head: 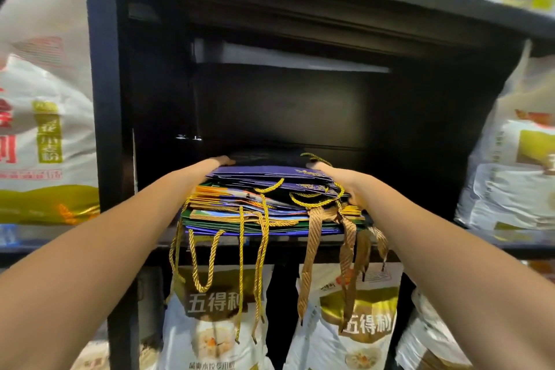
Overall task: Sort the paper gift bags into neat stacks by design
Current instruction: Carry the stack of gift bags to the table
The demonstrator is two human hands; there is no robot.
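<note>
1. A stack of flat paper gift bags [270, 201] lay at the front edge of a dark shelf [270, 245], blue bags on top, green and gold-edged ones beneath.
2. The left hand [207, 168] held the stack's left side, fingers curled over the top bag's far corner.
3. The right hand [339, 180] gripped the right side, fingers wrapped around the edge.
4. Gold cord handles [204, 261] and ribbon handles [309, 264] hung over the shelf's front edge.
5. Flour sacks [216, 321] stood below the shelf.
</note>
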